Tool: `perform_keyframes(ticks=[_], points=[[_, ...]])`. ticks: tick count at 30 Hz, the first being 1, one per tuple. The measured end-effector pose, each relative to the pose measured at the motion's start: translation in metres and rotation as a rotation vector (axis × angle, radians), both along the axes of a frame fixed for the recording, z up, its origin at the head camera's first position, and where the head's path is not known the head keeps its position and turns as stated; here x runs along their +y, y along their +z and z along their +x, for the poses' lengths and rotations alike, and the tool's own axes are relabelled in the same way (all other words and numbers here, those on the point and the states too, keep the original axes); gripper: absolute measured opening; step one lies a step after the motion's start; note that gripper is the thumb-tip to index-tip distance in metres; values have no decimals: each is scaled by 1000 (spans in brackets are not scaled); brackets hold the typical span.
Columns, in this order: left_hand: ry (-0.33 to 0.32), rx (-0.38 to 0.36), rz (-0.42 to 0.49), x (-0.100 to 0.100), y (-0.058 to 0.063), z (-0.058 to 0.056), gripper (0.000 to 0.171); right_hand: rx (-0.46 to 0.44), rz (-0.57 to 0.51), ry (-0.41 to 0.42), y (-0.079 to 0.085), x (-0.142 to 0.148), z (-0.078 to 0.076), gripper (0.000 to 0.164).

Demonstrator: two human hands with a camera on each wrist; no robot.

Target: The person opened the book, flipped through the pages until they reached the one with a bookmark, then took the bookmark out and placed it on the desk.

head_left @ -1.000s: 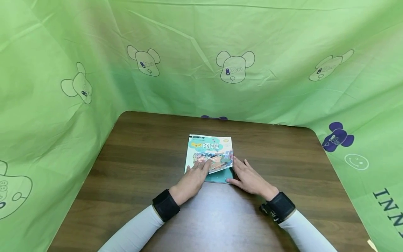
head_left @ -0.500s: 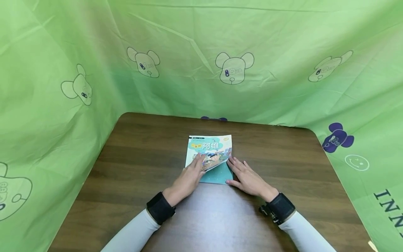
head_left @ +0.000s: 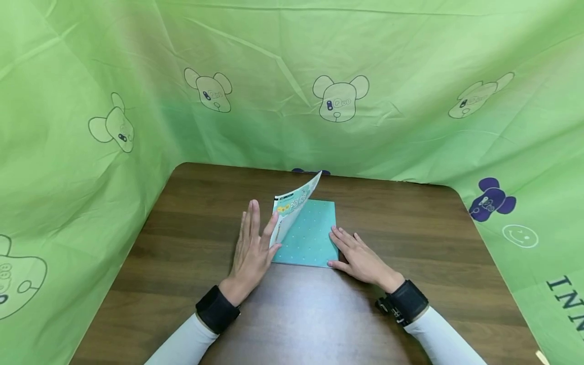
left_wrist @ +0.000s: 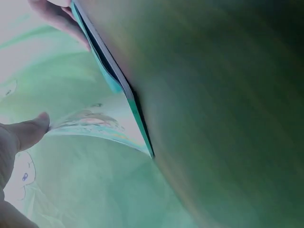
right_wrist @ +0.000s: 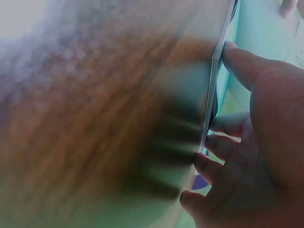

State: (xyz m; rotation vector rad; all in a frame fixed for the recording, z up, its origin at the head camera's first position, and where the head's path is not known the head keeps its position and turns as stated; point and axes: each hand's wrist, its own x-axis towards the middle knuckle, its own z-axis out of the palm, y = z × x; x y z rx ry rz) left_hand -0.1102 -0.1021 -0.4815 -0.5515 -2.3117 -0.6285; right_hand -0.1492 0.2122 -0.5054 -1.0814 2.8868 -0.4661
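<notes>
A thin picture book lies on the wooden table, its illustrated front cover [head_left: 292, 207] lifted and tilted up toward the left. Beneath the cover a teal dotted inside page [head_left: 315, 233] shows. At the book's left side, my left hand [head_left: 250, 251] has straight, spread fingers, with the thumb and index finger by the raised cover. In the left wrist view a fingertip [left_wrist: 42, 124] meets the edge of the bent cover [left_wrist: 107, 118]. My right hand [head_left: 360, 257] rests along the book's right edge, fingers extended; the right wrist view has its thumb [right_wrist: 242, 64] on the page side.
The brown wooden table [head_left: 205, 203] extends around the book. A green curtain [head_left: 274, 66] with mouse-head drawings hangs along the back and both sides. Black bands [head_left: 218, 309] circle both wrists.
My left hand has moved left off the front of the cover. The cover has swung up from nearly flat to steeply raised, exposing the teal page. My right hand has stayed at the right edge.
</notes>
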Motion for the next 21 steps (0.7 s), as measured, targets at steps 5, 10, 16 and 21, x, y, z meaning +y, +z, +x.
perform_keyframes(ticks=[5,10,16,21], points=[[91,126,-82,-8,-1,2,102,9,7,1,-2,1,-1,82],[219,220,-196,-15,-1,3,102,12,-2,4,-1,1,-2,81],[314,171,-321,-25,0,5,108,11,-1,4,-1,2,-4,80],[275,-73,-374,-33,-2,9,114,6,2,4,-3,2,-4,81]])
